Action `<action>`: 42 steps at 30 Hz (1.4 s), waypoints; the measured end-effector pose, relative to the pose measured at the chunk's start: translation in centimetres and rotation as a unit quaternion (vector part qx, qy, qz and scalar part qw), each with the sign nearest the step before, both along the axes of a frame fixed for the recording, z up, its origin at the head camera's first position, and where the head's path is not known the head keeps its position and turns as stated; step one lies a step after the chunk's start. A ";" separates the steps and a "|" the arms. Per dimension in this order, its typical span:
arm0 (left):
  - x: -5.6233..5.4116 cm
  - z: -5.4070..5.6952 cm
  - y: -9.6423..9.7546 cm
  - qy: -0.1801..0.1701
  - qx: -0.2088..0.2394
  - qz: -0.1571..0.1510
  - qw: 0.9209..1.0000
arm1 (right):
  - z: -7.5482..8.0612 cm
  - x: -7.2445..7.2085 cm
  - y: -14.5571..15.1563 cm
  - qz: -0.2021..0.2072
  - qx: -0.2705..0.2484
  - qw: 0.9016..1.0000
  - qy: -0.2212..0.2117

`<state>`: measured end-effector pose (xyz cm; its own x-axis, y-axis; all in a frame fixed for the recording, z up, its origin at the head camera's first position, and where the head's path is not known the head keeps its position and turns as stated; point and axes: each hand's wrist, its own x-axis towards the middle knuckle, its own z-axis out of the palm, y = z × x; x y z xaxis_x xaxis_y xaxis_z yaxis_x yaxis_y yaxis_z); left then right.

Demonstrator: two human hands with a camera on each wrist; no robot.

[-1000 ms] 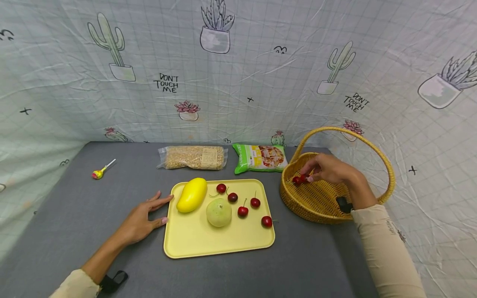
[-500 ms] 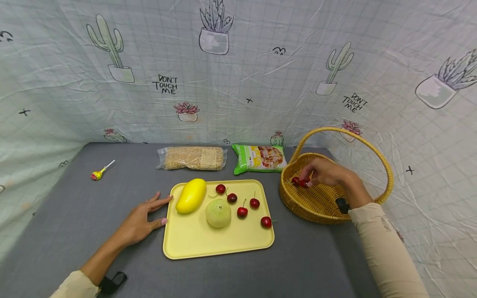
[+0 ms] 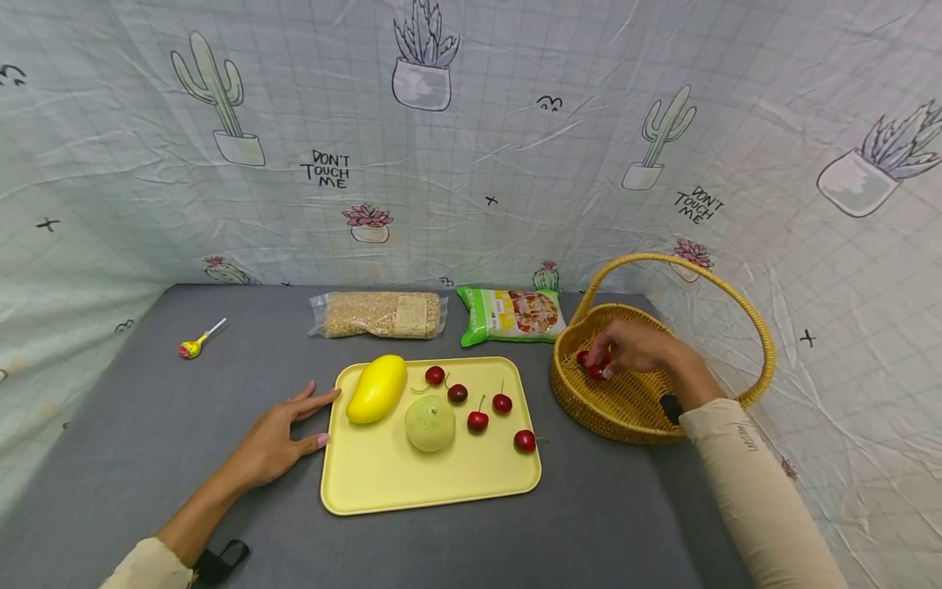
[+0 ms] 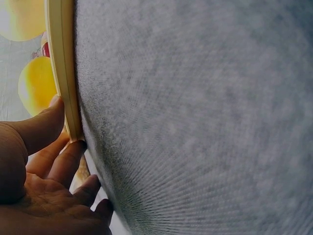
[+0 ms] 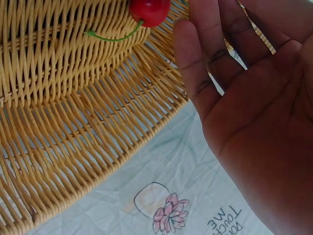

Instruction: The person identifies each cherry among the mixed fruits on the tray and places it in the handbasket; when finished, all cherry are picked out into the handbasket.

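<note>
My right hand reaches down into a wicker basket with a tall arched handle. Its thumb and index finger pinch a red cherry; more cherries show beside the fingers. In the right wrist view, a cherry with a green stem lies against the woven side, close to the fingertips; thumb and index finger are out of that view. My left hand lies spread on the table, thumb and index fingertips touching the left edge of a yellow tray. On it are a mango, a round pale-green fruit and several cherries.
Behind the tray lie a clear bag of yellow kernels and a green-and-white food packet, the packet close to the basket. A lollipop is at the far left of the grey table. A printed curtain surrounds the table.
My right hand has shifted slightly toward me inside the basket, and the pinched cherry has moved with it. Another cherry now shows between the fingers. My left hand stays at the tray edge.
</note>
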<state>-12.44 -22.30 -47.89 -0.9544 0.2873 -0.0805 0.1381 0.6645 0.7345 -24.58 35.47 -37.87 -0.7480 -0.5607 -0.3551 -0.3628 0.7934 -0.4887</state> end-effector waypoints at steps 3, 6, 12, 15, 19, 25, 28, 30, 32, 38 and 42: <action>0.0 0.0 0.0 -0.001 -0.001 0.001 1.000 | -0.5 -0.2 -0.1 -0.005 -0.004 1.000 -0.012; 0.0 0.0 0.0 -0.003 -0.004 0.003 1.000 | -0.9 -0.3 -0.2 -0.014 -0.006 1.000 -0.022; 0.0 -0.1 0.1 -0.003 -0.005 0.004 1.000 | -1.4 -0.4 -0.3 -0.022 0.001 1.000 -0.015; 0.0 -0.1 0.1 -0.003 -0.003 0.004 1.000 | -1.6 -0.4 -0.3 -0.025 0.010 1.000 -0.003; 0.0 -0.1 0.1 -0.004 -0.001 0.005 1.000 | -1.9 -0.5 -0.3 -0.028 0.016 0.999 0.011; 0.1 0.0 0.1 -0.004 -0.002 0.006 1.000 | -2.2 -0.4 -0.3 -0.034 0.018 0.999 0.028; 0.1 0.0 0.2 -0.002 -0.004 0.006 1.000 | -2.2 -0.4 -0.3 -0.043 0.020 0.998 0.031; 0.1 0.0 0.2 -0.002 -0.004 0.006 1.000 | -2.2 -0.3 -0.2 -0.042 0.016 0.998 0.035; 0.1 0.1 0.1 -0.001 -0.004 0.006 1.000 | -2.3 -0.3 -0.2 -0.045 0.012 0.998 0.040; 0.1 0.2 0.2 -0.001 -0.005 0.004 1.000 | -1.9 0.0 -0.1 -0.036 -0.007 0.997 0.064; 0.1 0.1 0.2 0.002 -0.007 0.002 1.000 | -0.9 0.4 -0.1 -0.036 -0.005 0.995 0.089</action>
<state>-12.34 -22.12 -47.76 -0.9559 0.2823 -0.0814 0.1377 0.6752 0.7247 -24.20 35.34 -38.81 -0.8374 -0.5054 -0.2083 -0.3858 0.8164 -0.4297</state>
